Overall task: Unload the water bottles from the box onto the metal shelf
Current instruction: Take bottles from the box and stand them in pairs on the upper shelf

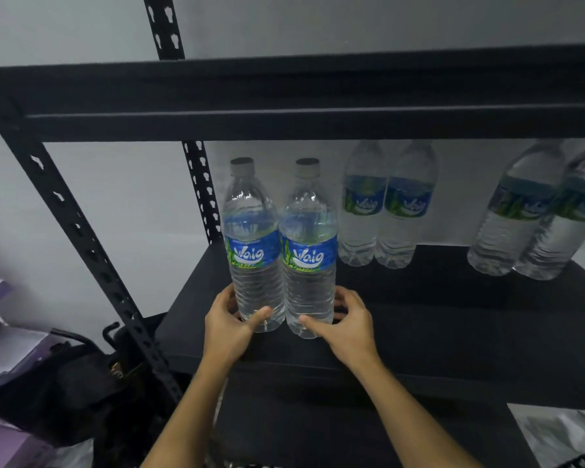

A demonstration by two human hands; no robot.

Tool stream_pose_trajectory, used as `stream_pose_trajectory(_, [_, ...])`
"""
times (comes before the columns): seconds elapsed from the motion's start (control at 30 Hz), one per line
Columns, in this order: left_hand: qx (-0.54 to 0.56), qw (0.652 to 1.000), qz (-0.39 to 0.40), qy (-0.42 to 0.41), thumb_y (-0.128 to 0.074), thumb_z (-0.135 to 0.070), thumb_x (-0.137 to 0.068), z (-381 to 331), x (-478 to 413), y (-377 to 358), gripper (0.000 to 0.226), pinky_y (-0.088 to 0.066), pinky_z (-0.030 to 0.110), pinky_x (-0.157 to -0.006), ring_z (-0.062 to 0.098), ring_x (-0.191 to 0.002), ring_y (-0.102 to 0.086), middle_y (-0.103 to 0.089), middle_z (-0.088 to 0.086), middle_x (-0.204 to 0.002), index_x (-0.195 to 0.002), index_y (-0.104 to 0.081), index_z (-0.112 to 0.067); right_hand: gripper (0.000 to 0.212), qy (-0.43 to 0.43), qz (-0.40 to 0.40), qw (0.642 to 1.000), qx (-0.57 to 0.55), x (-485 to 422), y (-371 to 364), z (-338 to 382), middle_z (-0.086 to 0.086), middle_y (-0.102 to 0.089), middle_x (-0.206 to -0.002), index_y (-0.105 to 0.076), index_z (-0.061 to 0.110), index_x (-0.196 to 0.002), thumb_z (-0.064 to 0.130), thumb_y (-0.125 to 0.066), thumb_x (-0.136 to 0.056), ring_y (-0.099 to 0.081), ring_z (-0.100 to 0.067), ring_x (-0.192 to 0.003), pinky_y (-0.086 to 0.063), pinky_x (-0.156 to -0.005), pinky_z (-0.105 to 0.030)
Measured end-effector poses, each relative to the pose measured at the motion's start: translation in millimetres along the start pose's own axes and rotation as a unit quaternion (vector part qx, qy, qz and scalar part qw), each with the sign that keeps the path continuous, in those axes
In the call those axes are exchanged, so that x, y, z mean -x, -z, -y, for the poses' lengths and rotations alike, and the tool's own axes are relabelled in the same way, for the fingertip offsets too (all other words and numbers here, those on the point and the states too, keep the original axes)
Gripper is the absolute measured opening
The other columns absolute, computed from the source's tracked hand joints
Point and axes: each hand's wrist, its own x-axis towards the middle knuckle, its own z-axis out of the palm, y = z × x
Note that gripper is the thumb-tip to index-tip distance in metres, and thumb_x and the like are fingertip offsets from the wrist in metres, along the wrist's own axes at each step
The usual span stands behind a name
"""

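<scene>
Two clear water bottles with blue labels stand upright side by side on the black metal shelf (419, 332). My left hand (232, 320) curls round the base of the left bottle (254, 244). My right hand (345, 319) curls round the base of the right bottle (309, 251). Both bottles rest on the shelf board near its front left. The box is out of view.
A pair of the same bottles (385, 211) stands at the back of the shelf, and another pair (537, 217) at the back right. An upper shelf beam (301, 96) crosses overhead. Black perforated uprights (81, 238) stand at left; a black bag (58, 390) lies lower left.
</scene>
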Motion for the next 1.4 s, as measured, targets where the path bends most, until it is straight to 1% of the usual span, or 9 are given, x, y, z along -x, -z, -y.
stream_pose_trajectory(0.1, [-0.018, 1.000, -0.002, 0.004, -0.087, -0.011, -0.074, 4, -21, 12, 0.066, -0.055, 0.026, -0.091, 0.010, -0.105, -0.068, -0.071, 0.003, -0.117, -0.133, -0.058, -0.009, 0.073, 0.002, -0.003, 1.000, 0.002, -17, -24, -1, 0.010, -0.059, -0.111, -0.062, 0.018, -0.117, 0.034, -0.093, -0.053, -0.064, -0.006, -0.099, -0.059, -0.081, -0.028])
stream_pose_trajectory(0.27, [-0.056, 0.998, 0.001, 0.004, -0.084, -0.009, -0.077, 7, -62, 19, 0.061, -0.052, 0.006, -0.075, 0.001, -0.093, -0.066, -0.069, -0.001, -0.111, -0.131, -0.057, -0.010, 0.066, 0.003, -0.008, 1.000, 0.025, -51, -57, -3, 0.004, -0.060, -0.110, -0.064, 0.022, -0.112, 0.035, -0.092, -0.054, -0.065, -0.009, -0.096, -0.059, -0.083, -0.032])
stream_pose_trajectory(0.37, [-0.058, 0.998, 0.001, 0.013, -0.086, -0.010, -0.075, 10, -88, 20, 0.062, -0.057, 0.022, -0.085, 0.014, -0.100, -0.070, -0.071, 0.000, -0.111, -0.131, -0.059, -0.009, 0.065, 0.006, -0.024, 0.999, 0.039, -73, -73, -7, 0.001, -0.059, -0.110, -0.065, 0.016, -0.111, 0.030, -0.093, -0.055, -0.065, -0.012, -0.096, -0.059, -0.084, -0.035])
stream_pose_trajectory(0.5, [-0.063, 0.998, 0.015, 0.013, -0.085, -0.007, -0.076, 13, -119, 15, 0.060, -0.049, 0.011, -0.082, 0.011, -0.101, -0.066, -0.070, -0.001, -0.115, -0.130, -0.059, -0.010, 0.063, -0.013, -0.026, 0.998, 0.051, -104, -86, -7, -0.003, -0.060, -0.111, -0.064, 0.016, -0.110, 0.027, -0.093, -0.055, -0.064, -0.016, -0.096, -0.058, -0.086, -0.037])
stream_pose_trajectory(0.6, [-0.068, 0.997, 0.022, 0.010, -0.085, -0.007, -0.075, 18, -143, 7, 0.060, -0.051, 0.030, -0.097, 0.013, -0.103, -0.066, -0.069, -0.001, -0.115, -0.129, -0.060, -0.010, 0.061, -0.019, -0.025, 0.997, 0.073, -126, -91, -7, -0.006, -0.061, -0.112, -0.065, 0.014, -0.109, 0.027, -0.092, -0.056, -0.064, -0.019, -0.097, -0.056, -0.087, -0.036])
stream_pose_trajectory(0.67, [-0.097, 0.995, 0.019, 0.004, -0.086, -0.013, -0.074, 20, -157, 3, 0.058, -0.050, 0.032, -0.095, 0.014, -0.102, -0.065, -0.070, -0.001, -0.113, -0.126, -0.061, -0.010, 0.060, -0.025, -0.023, 0.997, 0.069, -139, -95, -9, -0.006, -0.064, -0.111, -0.066, 0.015, -0.107, 0.028, -0.092, -0.054, -0.065, -0.019, -0.097, -0.057, -0.086, -0.036])
stream_pose_trajectory(0.93, [-0.130, 0.991, 0.017, -0.005, -0.086, -0.019, -0.075, 29, -199, -8, 0.054, -0.051, 0.044, -0.100, 0.025, -0.113, -0.066, -0.071, 0.006, -0.121, -0.123, -0.061, -0.013, 0.052, -0.019, -0.015, 0.999, 0.048, -171, -103, -10, -0.001, -0.067, -0.106, -0.067, 0.017, -0.106, 0.023, -0.090, -0.060, -0.067, -0.011, -0.094, -0.049, -0.072, -0.010])
stream_pose_trajectory(1.07, [-0.102, 0.995, 0.022, -0.010, -0.085, -0.021, -0.076, 31, -204, -11, 0.056, -0.051, 0.046, -0.102, 0.022, -0.115, -0.066, -0.070, 0.003, -0.123, -0.125, -0.059, -0.018, 0.053, -0.013, -0.018, 0.999, 0.043, -177, -105, -6, 0.000, -0.069, -0.107, -0.065, 0.016, -0.108, 0.019, -0.090, -0.062, -0.067, -0.012, -0.097, -0.051, -0.077, -0.014])
stream_pose_trajectory(1.4, [-0.069, 0.996, 0.054, 0.014, -0.085, -0.024, -0.074, 28, -204, -8, 0.066, -0.050, 0.047, -0.105, 0.018, -0.117, -0.065, -0.068, 0.000, -0.127, -0.132, -0.056, -0.017, 0.054, -0.029, -0.002, 0.998, 0.047, -173, -101, 4, 0.008, -0.066, -0.100, -0.063, 0.017, -0.111, 0.017, -0.090, -0.064, -0.062, -0.004, -0.091, -0.043, -0.070, -0.003])
